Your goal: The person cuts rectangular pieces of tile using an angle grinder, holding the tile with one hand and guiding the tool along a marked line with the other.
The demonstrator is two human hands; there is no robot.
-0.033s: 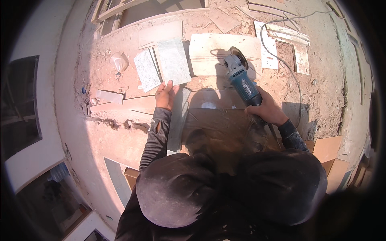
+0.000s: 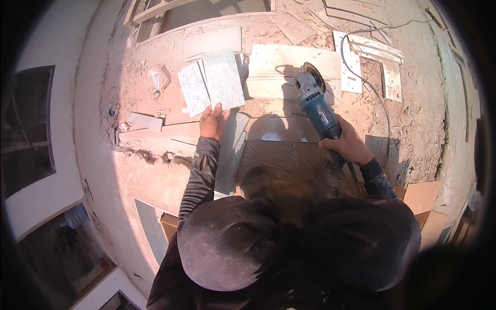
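Angle grinder (image 2: 321,111), teal-bodied, is held with its head above the near right part of the pale rectangular board (image 2: 268,64); the right hand (image 2: 350,143) has its fingers wrapped around the grinder's grip. Left of the board, the left hand (image 2: 213,124) has its fingers clamped on the near edge of a grey tile (image 2: 224,78). A second grey tile (image 2: 192,93) lies farther left of the board.

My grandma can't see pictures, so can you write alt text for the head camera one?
A person's right hand holds a blue angle grinder with a round disc, and the left hand holds a flat, pale grey slab by its near edge. A second pale slab is beside it, and boards lie around on dusty ground.
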